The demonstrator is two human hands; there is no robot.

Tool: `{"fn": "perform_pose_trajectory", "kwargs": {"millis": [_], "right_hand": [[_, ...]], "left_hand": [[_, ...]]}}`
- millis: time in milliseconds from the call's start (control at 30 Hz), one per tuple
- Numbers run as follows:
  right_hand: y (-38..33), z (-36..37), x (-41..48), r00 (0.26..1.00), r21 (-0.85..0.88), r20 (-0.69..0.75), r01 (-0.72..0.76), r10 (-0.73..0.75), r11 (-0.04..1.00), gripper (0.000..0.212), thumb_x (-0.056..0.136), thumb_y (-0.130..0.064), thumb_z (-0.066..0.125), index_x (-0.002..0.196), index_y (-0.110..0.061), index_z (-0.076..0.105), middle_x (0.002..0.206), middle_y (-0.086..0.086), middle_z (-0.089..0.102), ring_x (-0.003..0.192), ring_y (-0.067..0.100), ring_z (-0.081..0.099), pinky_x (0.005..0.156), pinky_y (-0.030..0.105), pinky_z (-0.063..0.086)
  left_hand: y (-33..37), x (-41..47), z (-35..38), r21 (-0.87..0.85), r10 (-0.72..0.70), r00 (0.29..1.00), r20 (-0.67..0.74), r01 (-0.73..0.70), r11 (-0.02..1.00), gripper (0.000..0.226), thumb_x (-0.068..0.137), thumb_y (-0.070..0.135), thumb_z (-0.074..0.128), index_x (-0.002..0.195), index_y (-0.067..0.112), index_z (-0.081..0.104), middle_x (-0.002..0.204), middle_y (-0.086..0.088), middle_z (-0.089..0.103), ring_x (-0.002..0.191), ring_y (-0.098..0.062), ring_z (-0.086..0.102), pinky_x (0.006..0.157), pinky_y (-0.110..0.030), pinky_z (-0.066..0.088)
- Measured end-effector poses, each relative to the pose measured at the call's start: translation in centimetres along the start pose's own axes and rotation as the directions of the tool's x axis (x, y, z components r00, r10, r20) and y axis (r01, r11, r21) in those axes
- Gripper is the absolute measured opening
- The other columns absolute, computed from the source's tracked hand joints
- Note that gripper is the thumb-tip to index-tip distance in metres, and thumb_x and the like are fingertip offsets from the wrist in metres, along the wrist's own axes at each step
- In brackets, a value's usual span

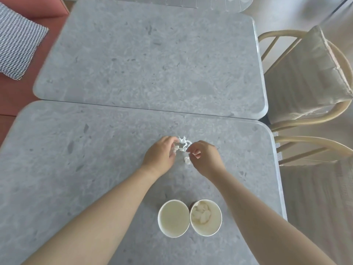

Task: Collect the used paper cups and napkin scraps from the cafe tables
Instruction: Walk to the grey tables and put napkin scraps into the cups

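Two tables stand end to end: the far table (149, 58) at 12 o'clock of the near table (76, 169), edges almost touching. On the near table, right of middle, lie the scraps (183, 145). The left hand (159, 155) is at their 9 o'clock and the right hand (206, 159) at their 4 o'clock, each pinching them. At 6 o'clock of the scraps, near the table's front edge, stand two cups, rims touching: the left cup (173, 218) and, at its 3 o'clock, the right cup (206, 217) with wads (202, 215) in it. A far chair (305, 73) sits at 3 o'clock of the far table, a near chair (315, 197) at 3 o'clock of the near table. A bench (11, 96) runs at 9 o'clock of both tables, a pillow (17, 43) on it.
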State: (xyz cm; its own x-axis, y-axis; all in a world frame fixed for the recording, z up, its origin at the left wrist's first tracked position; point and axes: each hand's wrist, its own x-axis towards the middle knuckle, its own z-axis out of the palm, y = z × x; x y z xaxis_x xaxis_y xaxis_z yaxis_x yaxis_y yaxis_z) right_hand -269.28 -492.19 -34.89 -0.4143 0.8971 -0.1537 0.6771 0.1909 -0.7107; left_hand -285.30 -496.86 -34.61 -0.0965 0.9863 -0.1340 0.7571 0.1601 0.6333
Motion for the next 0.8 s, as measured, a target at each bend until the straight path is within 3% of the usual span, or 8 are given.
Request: {"fn": "perform_pose_trajectory", "kwargs": {"millis": [67, 233, 333, 400, 500, 633, 800], "right_hand": [[0.1, 0.0, 0.8, 1.0, -0.005, 0.015, -0.003, 0.003, 1.0, 0.023, 0.074, -0.007, 0.068, 0.094, -0.019, 0.067, 0.093, -0.009, 0.056, 0.082, 0.011, 0.056, 0.075, 0.026, 0.05], [1.6, -0.3, 1.5, 0.975, -0.228, 0.222, 0.064, -0.012, 0.971, 0.079, 0.067, -0.033, 0.079, 0.134, -0.027, 0.038, 0.141, -0.005, 0.033, 0.125, 0.017, 0.036, 0.094, 0.024, 0.031], [1.9, -0.2, 1.8, 0.964, -0.222, 0.265, 0.074, -0.013, 0.972, 0.092, 0.062, -0.04, 0.081, 0.139, -0.028, 0.031, 0.146, -0.009, 0.027, 0.128, 0.015, 0.028, 0.1, 0.026, 0.027], [1.8, 0.2, 1.9, 0.957, -0.22, 0.288, 0.109, -0.042, 0.969, 0.086, 0.062, -0.039, 0.081, 0.135, -0.028, 0.038, 0.139, -0.011, 0.034, 0.119, 0.014, 0.033, 0.097, 0.023, 0.031], [1.4, 0.9, 1.5, 0.957, -0.154, 0.283, 0.104, -0.057, 0.983, 0.06, 0.065, -0.03, 0.081, 0.12, -0.022, 0.056, 0.121, -0.005, 0.047, 0.103, 0.013, 0.044, 0.085, 0.019, 0.035], [0.8, 1.1, 0.4, 0.96, -0.105, 0.278, 0.064, -0.033, 0.992, 0.017, 0.072, -0.015, 0.072, 0.089, -0.016, 0.07, 0.089, -0.003, 0.06, 0.073, 0.011, 0.054, 0.067, 0.023, 0.044], [-0.9, -0.3, -1.0, 0.969, -0.069, 0.246, 0.028, -0.011, 0.997, 0.011, 0.074, -0.01, 0.067, 0.084, -0.013, 0.071, 0.083, 0.001, 0.062, 0.07, 0.015, 0.056, 0.066, 0.028, 0.049]], "left_hand": [[-0.3, 0.9, 0.0, 0.041, -0.007, 0.999, 0.048, 0.005, 0.999, 0.04, 0.082, 0.011, 0.061, 0.12, 0.018, 0.051, 0.118, -0.001, 0.053, 0.101, -0.018, 0.058, 0.08, -0.033, 0.049], [-1.1, 2.3, 0.7, 0.202, -0.023, 0.993, 0.118, -0.002, 0.979, 0.06, 0.081, 0.022, 0.067, 0.134, 0.02, 0.04, 0.142, -0.002, 0.033, 0.124, -0.022, 0.042, 0.092, -0.035, 0.046], [-1.0, 3.2, 0.9, 0.17, -0.018, 0.989, 0.15, -0.008, 0.985, 0.055, 0.083, 0.019, 0.065, 0.133, 0.019, 0.044, 0.137, -0.001, 0.039, 0.119, -0.022, 0.044, 0.096, -0.033, 0.043], [-0.8, 3.4, 1.1, 0.119, -0.001, 0.987, 0.163, -0.019, 0.993, 0.036, 0.084, 0.013, 0.063, 0.119, 0.014, 0.056, 0.123, -0.001, 0.048, 0.102, -0.019, 0.052, 0.085, -0.027, 0.043], [-0.9, 2.7, 1.3, 0.075, -0.033, 0.984, 0.173, 0.02, 0.997, 0.015, 0.086, 0.011, 0.06, 0.1, 0.012, 0.064, 0.109, 0.0, 0.055, 0.082, -0.012, 0.05, 0.073, -0.02, 0.037], [-1.4, 0.7, 1.1, 0.06, -0.06, 0.981, 0.185, 0.05, 0.997, 0.008, 0.082, 0.013, 0.064, 0.09, 0.013, 0.065, 0.1, -0.002, 0.059, 0.085, -0.018, 0.057, 0.07, -0.022, 0.038], [-0.8, -2.0, -0.1, 0.022, -0.061, 0.988, 0.142, 0.059, 0.998, 0.008, 0.081, 0.02, 0.068, 0.088, 0.017, 0.066, 0.094, 0.003, 0.059, 0.075, -0.009, 0.052, 0.066, -0.017, 0.034]]}}
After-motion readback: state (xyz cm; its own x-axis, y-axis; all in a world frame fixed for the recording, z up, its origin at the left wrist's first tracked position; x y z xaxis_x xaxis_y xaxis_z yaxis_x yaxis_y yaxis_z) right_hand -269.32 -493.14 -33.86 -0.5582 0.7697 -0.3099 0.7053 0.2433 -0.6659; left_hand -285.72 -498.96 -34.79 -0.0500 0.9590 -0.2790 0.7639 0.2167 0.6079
